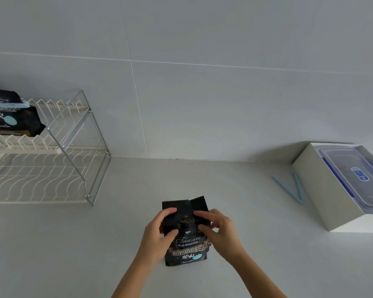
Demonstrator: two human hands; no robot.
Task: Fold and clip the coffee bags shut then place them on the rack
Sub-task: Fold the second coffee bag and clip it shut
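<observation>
While both hands pinch its upper part, left hand point(157, 231) and right hand point(219, 227) on either side, the black coffee bag point(186, 248) stands on the counter point(73, 244). Off to the right lies a blue clip point(291, 187); far left, a clipped bag point(11, 114) sits on the wire rack point(58, 160).

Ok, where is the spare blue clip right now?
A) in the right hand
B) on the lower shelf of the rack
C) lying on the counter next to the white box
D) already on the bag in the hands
C: the blue clip lies open on the counter just left of the white box, while both the left hand and right hand are on the bag.
</observation>
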